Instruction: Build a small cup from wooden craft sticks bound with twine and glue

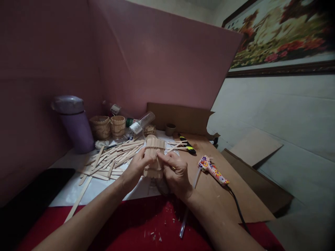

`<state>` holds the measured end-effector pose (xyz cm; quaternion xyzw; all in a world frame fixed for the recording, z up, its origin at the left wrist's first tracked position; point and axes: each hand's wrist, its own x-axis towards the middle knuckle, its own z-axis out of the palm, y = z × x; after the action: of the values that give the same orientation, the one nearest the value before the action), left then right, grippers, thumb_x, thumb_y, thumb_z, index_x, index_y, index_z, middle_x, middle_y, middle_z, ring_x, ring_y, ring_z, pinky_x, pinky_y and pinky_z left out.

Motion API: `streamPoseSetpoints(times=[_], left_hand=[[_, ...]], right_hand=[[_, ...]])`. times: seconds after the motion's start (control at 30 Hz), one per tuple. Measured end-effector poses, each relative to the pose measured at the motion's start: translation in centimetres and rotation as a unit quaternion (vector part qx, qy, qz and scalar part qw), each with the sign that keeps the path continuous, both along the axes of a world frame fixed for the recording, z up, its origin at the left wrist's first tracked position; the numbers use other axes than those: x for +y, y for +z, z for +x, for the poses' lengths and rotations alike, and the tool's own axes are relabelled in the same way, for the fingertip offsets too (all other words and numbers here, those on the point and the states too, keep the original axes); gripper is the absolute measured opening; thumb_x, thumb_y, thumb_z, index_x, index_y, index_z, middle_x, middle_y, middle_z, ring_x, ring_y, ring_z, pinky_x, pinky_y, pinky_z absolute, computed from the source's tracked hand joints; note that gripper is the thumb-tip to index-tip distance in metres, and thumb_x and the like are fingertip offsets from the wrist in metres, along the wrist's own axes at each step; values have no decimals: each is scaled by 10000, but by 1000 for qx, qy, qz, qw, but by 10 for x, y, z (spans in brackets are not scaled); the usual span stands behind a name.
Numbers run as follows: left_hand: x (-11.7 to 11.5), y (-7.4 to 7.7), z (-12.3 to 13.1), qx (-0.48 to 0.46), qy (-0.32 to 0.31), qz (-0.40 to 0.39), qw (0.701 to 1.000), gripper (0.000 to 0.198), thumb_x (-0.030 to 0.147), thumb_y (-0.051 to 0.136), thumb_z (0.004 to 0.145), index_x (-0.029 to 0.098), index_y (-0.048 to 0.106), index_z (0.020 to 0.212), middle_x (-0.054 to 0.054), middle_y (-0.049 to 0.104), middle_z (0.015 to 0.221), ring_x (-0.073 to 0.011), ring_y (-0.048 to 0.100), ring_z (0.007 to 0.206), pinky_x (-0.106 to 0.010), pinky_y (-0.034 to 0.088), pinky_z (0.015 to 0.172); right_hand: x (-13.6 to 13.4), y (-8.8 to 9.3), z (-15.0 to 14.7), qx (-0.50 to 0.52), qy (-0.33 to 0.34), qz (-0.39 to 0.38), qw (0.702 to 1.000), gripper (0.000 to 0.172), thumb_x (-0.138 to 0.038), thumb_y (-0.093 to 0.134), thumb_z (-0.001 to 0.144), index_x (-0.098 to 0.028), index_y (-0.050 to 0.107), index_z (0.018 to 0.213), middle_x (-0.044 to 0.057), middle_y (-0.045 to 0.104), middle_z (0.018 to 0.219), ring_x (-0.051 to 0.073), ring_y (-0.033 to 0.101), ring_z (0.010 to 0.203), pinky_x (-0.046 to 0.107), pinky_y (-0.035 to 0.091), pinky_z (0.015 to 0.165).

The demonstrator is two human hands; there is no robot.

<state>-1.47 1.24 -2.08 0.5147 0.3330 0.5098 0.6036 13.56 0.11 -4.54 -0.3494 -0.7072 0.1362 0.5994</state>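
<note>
Both my hands hold a small cylinder built of wooden craft sticks above the table's middle. My left hand grips its left side with the thumb and fingers closed on the sticks. From the right, my right hand pinches the sticks near the cylinder's middle. Just left of the hands lies a loose pile of craft sticks on white paper.
A floral-patterned glue gun with a black cord lies on brown cardboard at the right. A black-yellow utility knife, a purple flask, two small stick baskets and bottles stand behind. A clear glue stick rests on the red cloth.
</note>
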Motion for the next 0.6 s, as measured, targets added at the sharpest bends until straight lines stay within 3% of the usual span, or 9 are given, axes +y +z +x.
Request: streamPoseSetpoints(times=[0.33, 0.6], left_hand=[[4, -3, -2, 53, 60, 32, 996, 383, 344, 696, 711, 140, 634, 1029, -68, 679, 939, -228, 621, 849, -305, 480, 711], [0, 2, 0, 90, 59, 44, 993, 369, 297, 642, 700, 147, 645, 1038, -53, 687, 891, -228, 613, 818, -308, 468, 688]], right_hand=[[0, -1, -1, -13, 17, 9, 1000, 414, -97, 494, 850, -275, 734, 1137, -2, 556, 736, 115, 538, 641, 214, 447, 565], [-1, 6, 3, -12, -44, 42, 998, 333, -141, 516, 884, -213, 702, 1150, 16, 633, 759, 136, 559, 649, 250, 459, 595]])
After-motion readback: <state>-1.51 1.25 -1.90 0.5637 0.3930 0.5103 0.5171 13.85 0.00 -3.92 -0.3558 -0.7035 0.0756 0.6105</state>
